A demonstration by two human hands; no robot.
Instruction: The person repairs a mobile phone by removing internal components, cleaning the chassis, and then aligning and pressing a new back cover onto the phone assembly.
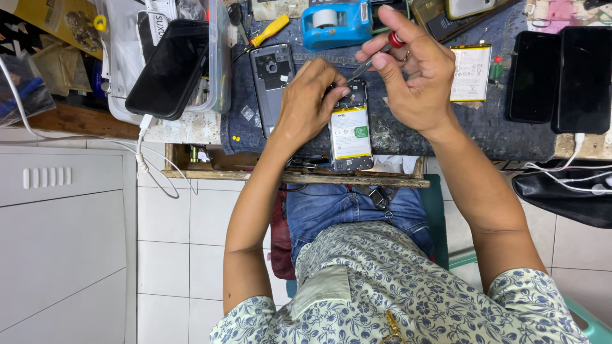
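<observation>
An opened phone (350, 134) lies face down on the dark denim-covered bench (446, 137), its white and yellow battery showing. My left hand (309, 102) rests on the phone's upper left side and steadies it. My right hand (414, 70) grips a small screwdriver (376, 57) with a red cap. Its tip points down at the top part of the phone. A grey back cover (272, 79) lies just left of my left hand.
A loose battery (470, 72) lies right of my right hand, and two dark phones (561, 76) lie further right. A blue tape dispenser (336, 22) and a yellow-handled tool (268, 32) sit at the back. Another dark phone (169, 67) leans on a clear box at the left.
</observation>
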